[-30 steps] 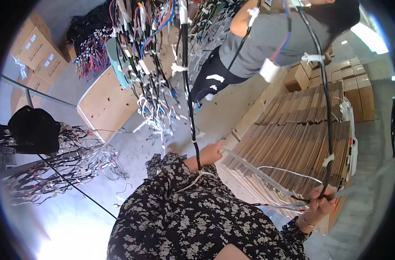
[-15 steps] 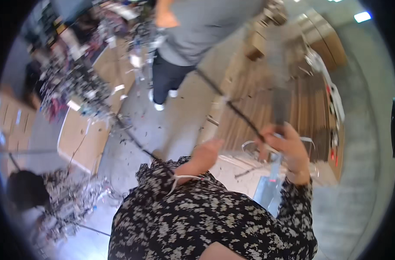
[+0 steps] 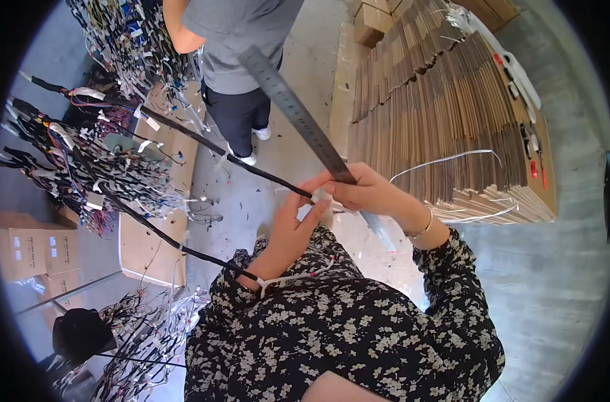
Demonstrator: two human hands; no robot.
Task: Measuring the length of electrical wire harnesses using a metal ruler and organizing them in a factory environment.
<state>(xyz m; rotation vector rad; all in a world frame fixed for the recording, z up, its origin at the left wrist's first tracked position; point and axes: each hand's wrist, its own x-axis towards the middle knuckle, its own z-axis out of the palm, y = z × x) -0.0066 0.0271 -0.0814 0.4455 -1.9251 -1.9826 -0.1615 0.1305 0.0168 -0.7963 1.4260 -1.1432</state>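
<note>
My left hand [image 3: 286, 231] pinches the end of a black-sleeved wire harness [image 3: 241, 163], at a small white piece [image 3: 320, 195] whose kind I cannot make out. Against that end, the fingers of my right hand [image 3: 372, 194] are closed and also grip a steel ruler [image 3: 298, 122]. The ruler slants up and to the left, away from me, and its near end shows below the hand. A second black wire harness [image 3: 151, 228] runs to my left wrist, where its white wires [image 3: 291, 276] branch out against my clothing.
Bundles of wire harnesses [image 3: 127, 177] heap over a cardboard-covered bench [image 3: 151, 248] on the left. A person in a grey shirt [image 3: 235, 47] stands ahead. Flattened cartons [image 3: 429, 127] stack on the right, with cutters and red-handled tools [image 3: 534, 151] along their edge. A black round object [image 3: 84, 333] is lower left.
My left hand has come up to meet the right hand at the harness end. The ruler has swung from nearly upright to leaning left. The view has shifted and sharpened.
</note>
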